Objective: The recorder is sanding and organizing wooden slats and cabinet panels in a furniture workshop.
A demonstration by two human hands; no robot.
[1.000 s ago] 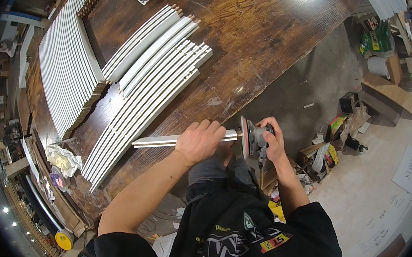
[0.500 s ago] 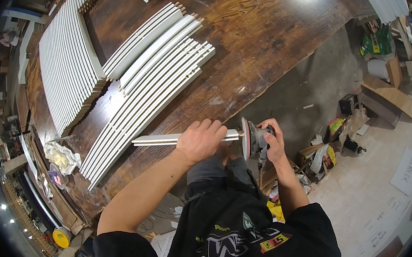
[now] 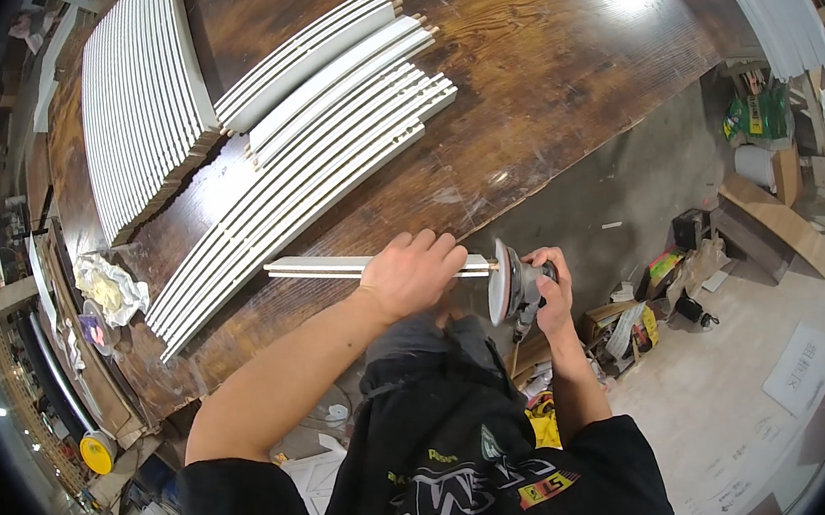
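Observation:
My left hand (image 3: 414,273) is wrapped over a narrow white wooden slat (image 3: 321,268), pressing it at the table's near edge. The slat's right end juts past the edge, where a bare wooden dowel meets the round pad of a sander (image 3: 505,284). My right hand (image 3: 552,291) grips the sander's grey body, its pad facing left toward the slat end. A hose or cord hangs below the tool. Just beyond my left hand lies a row of curved white slats (image 3: 272,212) on the brown table (image 3: 553,62).
More slats with dowel ends (image 3: 311,57) and a large row of white slats (image 3: 140,105) lie farther back. Crumpled paper (image 3: 111,287) sits at the left. Off the right edge, boxes and scraps (image 3: 632,335) stand near a leaning brown board (image 3: 781,224).
The sander's pad has tilted, showing more of its face rim, and stays at the slat's end. The slat angles slightly more down to the right. The view has shifted a little.

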